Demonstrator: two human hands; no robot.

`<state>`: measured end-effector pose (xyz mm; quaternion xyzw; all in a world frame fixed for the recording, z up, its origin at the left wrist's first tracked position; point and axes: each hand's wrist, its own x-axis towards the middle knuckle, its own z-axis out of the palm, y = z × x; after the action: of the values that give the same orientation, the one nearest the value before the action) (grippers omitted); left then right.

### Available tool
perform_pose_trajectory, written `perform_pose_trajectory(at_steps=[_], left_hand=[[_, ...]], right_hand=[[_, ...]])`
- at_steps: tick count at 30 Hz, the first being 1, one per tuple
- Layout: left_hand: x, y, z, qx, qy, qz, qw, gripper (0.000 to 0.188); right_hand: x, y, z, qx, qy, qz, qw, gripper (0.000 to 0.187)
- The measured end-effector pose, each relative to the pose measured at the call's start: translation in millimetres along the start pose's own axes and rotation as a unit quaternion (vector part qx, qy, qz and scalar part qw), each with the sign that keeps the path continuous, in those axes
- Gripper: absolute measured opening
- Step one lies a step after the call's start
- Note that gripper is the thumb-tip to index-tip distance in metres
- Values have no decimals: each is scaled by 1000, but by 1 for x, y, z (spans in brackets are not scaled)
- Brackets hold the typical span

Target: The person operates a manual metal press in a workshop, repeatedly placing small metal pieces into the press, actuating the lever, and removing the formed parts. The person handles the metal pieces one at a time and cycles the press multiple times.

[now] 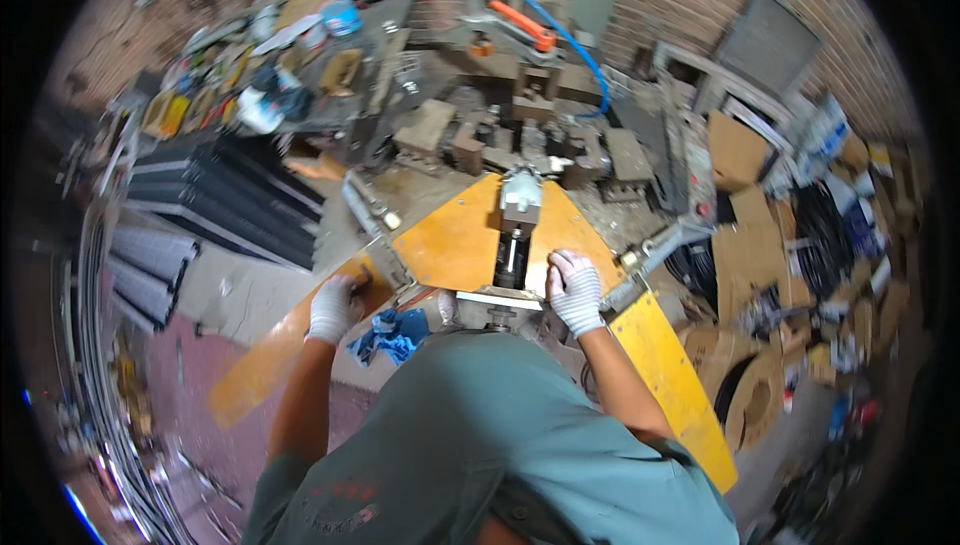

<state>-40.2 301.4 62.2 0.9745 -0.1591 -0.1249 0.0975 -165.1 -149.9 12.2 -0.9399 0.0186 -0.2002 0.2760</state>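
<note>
My left hand (334, 309), in a grey-and-white striped glove with bare fingertips, is at the inner end of a long orange side panel (262, 370). Its fingers are curled; what lies inside them is hidden. My right hand (575, 295), gloved alike, rests with its fingers laid out on the right part of the orange top plate (575, 230), close to the central slot. Over the slot sits a grey metal clamp head (520, 205) on a shaft. A second yellow-orange panel (668, 375) slopes away beside my right forearm.
Metal blocks (425, 130) and a blue hose (560, 20) lie behind the plate, against the brick wall. Dark angled profiles (225, 190) are stacked at left. Cardboard (740, 265) and coiled black cable (825, 235) pile up at right. A blue cloth (392, 335) hangs near my waist.
</note>
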Motion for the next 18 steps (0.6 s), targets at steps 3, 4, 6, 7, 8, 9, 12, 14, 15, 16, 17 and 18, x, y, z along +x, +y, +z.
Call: perform_pose_trajectory(at_steps=[3, 4, 6, 7, 8, 9, 12, 14, 15, 16, 17, 18], left_hand=[[0, -7, 4, -113, 14, 8, 993, 24], [1, -10, 9, -208, 22, 38, 977, 23], [2, -16, 16, -369, 44, 41, 927, 20], [6, -20, 17, -415, 54, 55, 907, 26], [8, -27, 13, -341, 51, 43, 938, 27], [13, -33, 6, -256, 9, -29, 966, 28], [48, -37, -15, -411, 142, 68, 898, 26], [73, -39, -34, -440, 165, 26, 882, 28], [87, -43, -43, -439, 201, 41, 875, 31], [101, -49, -50, -429, 207, 26, 879, 31], [119, -58, -56, -417, 162, -19, 894, 31], [138, -67, -60, -409, 143, -31, 901, 31]], right_hand=[[1, -4, 0, -15, -15, 29, 999, 21], [1, -6, 0, -27, -11, 30, 999, 23], [4, -9, 4, -26, 7, 61, 998, 20], [6, -11, 7, -12, 5, 68, 998, 19], [7, -15, 13, -32, 43, 75, 996, 18], [8, -17, 17, -28, 34, 95, 995, 18], [1, -29, 33, -77, 107, 109, 985, 21], [-5, -34, 40, -118, 103, 113, 981, 25], [-7, -36, 42, -139, 95, 119, 978, 27], [-7, -36, 43, -141, 78, 129, 978, 27], [-7, -37, 45, -153, 80, 137, 975, 28], [-7, -37, 45, -163, 84, 131, 974, 28]])
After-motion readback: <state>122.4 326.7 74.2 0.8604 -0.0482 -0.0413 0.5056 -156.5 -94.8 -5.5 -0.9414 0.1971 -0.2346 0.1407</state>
